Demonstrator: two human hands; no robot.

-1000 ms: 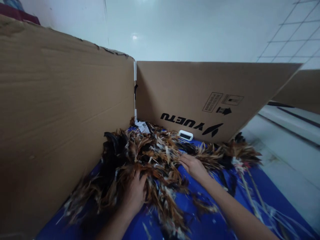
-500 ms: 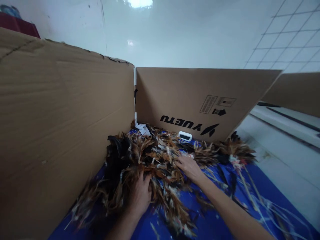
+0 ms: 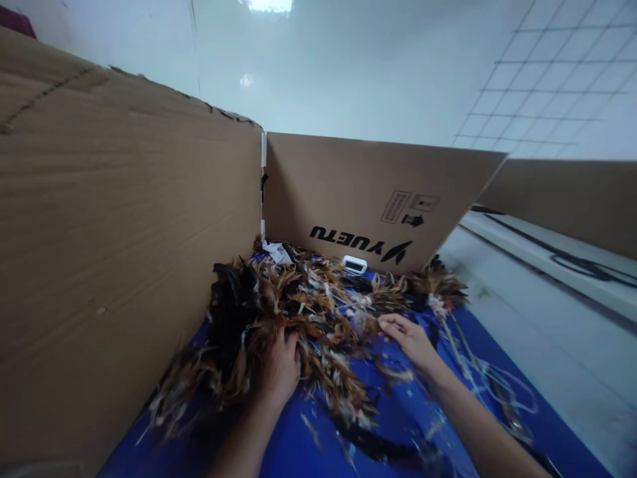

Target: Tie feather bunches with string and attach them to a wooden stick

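The left hand [image 3: 281,368] is pressing into a heap of brown and black feathers [image 3: 298,312] lying on a blue sheet [image 3: 398,425]. The right hand [image 3: 411,338] is pinching at the heap's right edge, its fingers [image 3: 391,322] curled. Cardboard walls [image 3: 124,252] are standing around the heap, one bearing the print "YUETU". A small white device [image 3: 355,264] is sitting at the far wall's foot.

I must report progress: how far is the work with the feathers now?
Done: a few loose feathers lie apart on the blue sheet. In hand: the left hand presses into the feather pile; the right hand pinches at its edge. Left: most of the pile, unsorted against the cardboard wall.
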